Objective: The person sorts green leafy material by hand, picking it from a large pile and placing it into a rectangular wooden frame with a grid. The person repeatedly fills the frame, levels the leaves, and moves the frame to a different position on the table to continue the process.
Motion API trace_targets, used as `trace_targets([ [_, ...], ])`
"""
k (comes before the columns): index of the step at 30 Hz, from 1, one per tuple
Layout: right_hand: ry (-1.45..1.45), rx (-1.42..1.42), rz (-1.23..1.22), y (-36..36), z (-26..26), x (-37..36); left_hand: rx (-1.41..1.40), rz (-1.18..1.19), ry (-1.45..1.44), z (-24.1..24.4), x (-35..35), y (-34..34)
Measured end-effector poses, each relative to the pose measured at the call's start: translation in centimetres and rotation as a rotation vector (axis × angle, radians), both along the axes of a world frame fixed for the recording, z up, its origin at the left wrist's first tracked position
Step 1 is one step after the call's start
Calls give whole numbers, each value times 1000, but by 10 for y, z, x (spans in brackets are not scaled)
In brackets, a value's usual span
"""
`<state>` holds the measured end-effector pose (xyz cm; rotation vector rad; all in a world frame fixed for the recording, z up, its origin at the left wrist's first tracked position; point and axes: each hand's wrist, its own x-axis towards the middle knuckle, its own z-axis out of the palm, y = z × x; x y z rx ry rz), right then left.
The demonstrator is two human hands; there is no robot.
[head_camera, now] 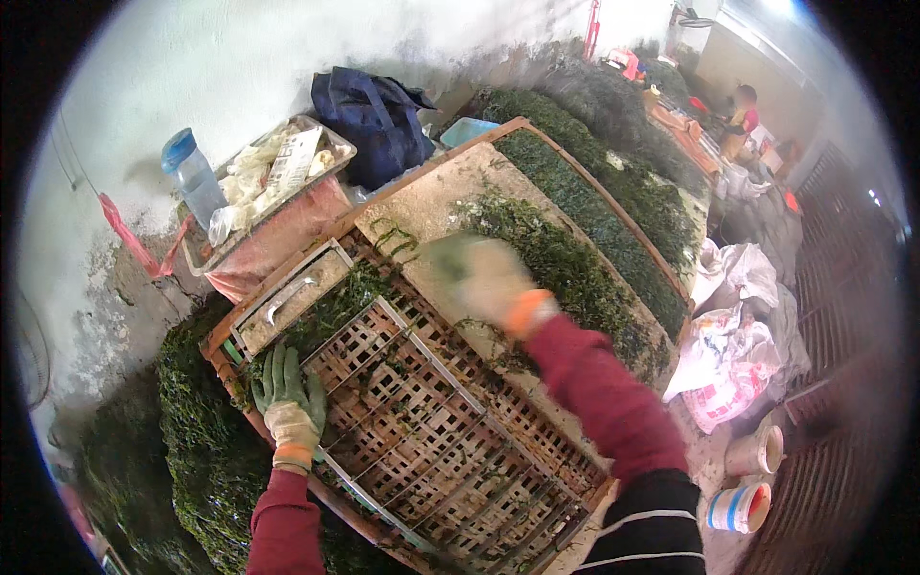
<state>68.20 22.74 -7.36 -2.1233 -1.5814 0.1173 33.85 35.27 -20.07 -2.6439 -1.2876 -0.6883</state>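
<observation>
My left hand, in a green-palmed work glove with an orange cuff, lies flat at the upper left corner of a metal grid frame, fingers extended and nothing visibly held. The grid rests over a slatted, woven-looking base inside a wooden frame. Beside that hand are wet dark green strands, which look like seaweed. My right hand, gloved likewise, is blurred over a pale board. It is beside a loose heap of the same green strands; whether it grips any is unclear.
A small board with a metal handle lies near the upper left corner. Behind stand a bottle, a tray of plastic bags and a navy bag. Large green heaps, sacks and buckets surround the frame. A person sits far back.
</observation>
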Motion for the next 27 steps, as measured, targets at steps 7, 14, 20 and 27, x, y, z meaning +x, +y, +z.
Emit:
trace_targets([
  [7,-275,-247,-330,-132,-17,78,-43,-32,-84,-10,21,-4],
  [14,567,315,-378,-96,-31,118,31,-42,-69,-6,13,-4],
  [20,1150,447,143,-28,116,-4,80,-82,-174,0,13,-3],
  [27,605,-8,84,102,18,-80,69,35,-328,8,13,-12],
])
